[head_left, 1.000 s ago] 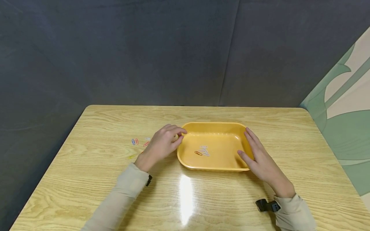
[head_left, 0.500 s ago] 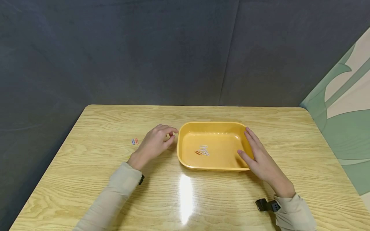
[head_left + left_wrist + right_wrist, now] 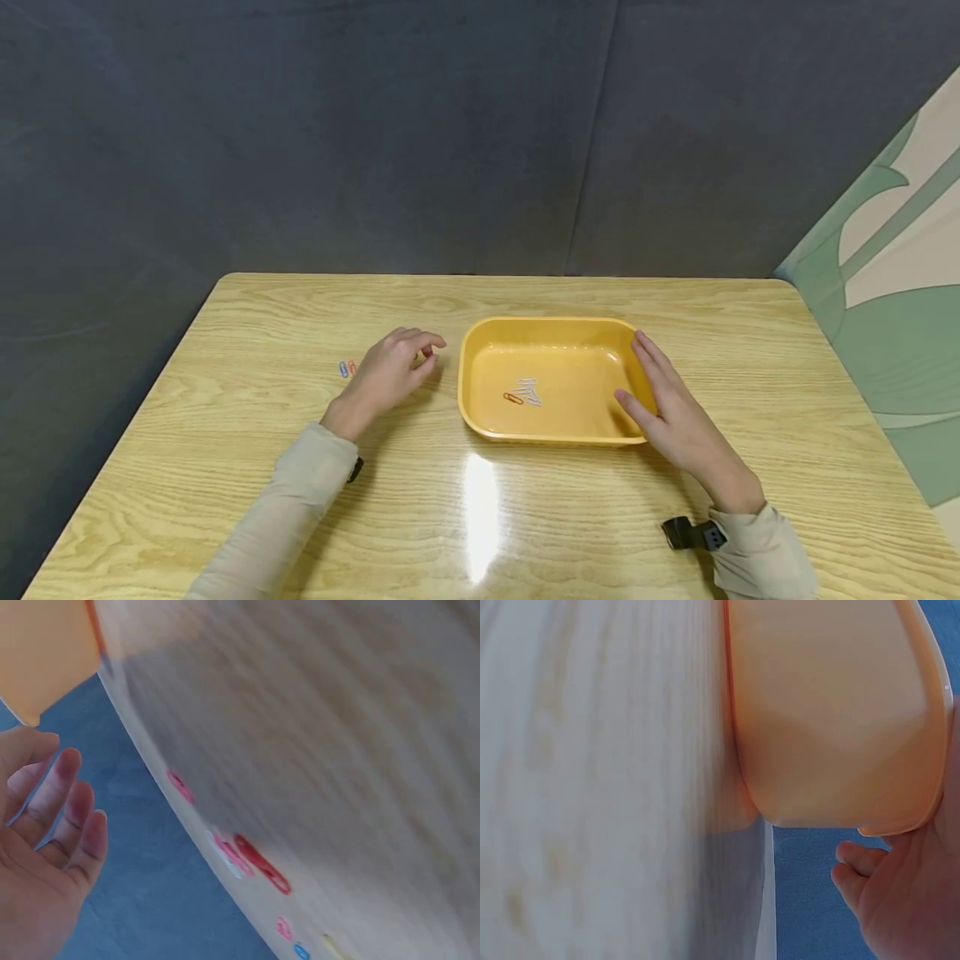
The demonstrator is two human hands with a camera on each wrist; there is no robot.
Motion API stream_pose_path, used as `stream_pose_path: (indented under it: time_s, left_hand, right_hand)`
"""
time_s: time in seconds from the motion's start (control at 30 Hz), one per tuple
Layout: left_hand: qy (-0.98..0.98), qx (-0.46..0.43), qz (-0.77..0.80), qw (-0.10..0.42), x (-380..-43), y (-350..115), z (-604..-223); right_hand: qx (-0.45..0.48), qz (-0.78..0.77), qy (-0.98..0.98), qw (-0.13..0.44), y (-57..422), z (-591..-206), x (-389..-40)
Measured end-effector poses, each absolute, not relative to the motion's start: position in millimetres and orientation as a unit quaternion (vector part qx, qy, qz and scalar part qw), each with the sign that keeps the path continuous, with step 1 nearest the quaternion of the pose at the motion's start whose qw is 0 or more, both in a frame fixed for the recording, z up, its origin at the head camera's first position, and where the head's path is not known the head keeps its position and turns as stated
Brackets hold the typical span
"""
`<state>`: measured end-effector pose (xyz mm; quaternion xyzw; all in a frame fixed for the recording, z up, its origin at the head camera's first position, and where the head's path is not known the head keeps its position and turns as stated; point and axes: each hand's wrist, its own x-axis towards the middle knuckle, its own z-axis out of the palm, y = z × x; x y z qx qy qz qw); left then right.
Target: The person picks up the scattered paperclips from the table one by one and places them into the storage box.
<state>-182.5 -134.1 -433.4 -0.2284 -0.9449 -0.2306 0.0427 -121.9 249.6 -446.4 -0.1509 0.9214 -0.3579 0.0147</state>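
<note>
My left hand [image 3: 390, 367] is over the table just left of a yellow tray [image 3: 555, 438], its fingers loosely bent with nothing between them. Under and beside it lie loose paper clips: a blue paper clip [image 3: 343, 369] in the head view, plus a red paper clip [image 3: 262, 864], a pink paper clip [image 3: 180, 786] and others in the left wrist view. Inside the tray are an orange paper clip [image 3: 513, 398] and several white paper clips [image 3: 529, 392]. At the tray's right end rests my right hand [image 3: 678, 425], fingers extended along the rim, thumb over the inside.
The wooden table [image 3: 585, 517] has a far edge against a dark blue padded wall [image 3: 420, 150]. To the right stands a green and cream patterned panel [image 3: 907, 300]. Each wrist wears a small black camera, one being the right wrist camera [image 3: 693, 533].
My left hand has moved left, from over the tray's left rim to above the table. It now hides most of the loose clips from the head view. The right hand stays in place.
</note>
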Motion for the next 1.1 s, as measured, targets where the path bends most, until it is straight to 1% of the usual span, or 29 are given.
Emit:
stream_pose_path:
  time_s: [0.37,0.8,1.1]
  left_hand:
    - [-0.951,-0.217,-0.218,0.032,-183.6,-145.5,-439.1]
    - [-0.961,-0.189,-0.200,-0.015,-185.2,-154.8,-440.2]
    - [-0.968,-0.179,-0.174,-0.024,-186.6,-159.5,-441.5]
  right_hand:
    - [-0.148,-0.354,0.923,0.016,249.6,-445.4,-121.5]
    - [-0.149,-0.353,0.924,0.016,249.9,-445.9,-121.7]
    - [-0.147,-0.354,0.923,0.020,249.8,-445.2,-121.5]
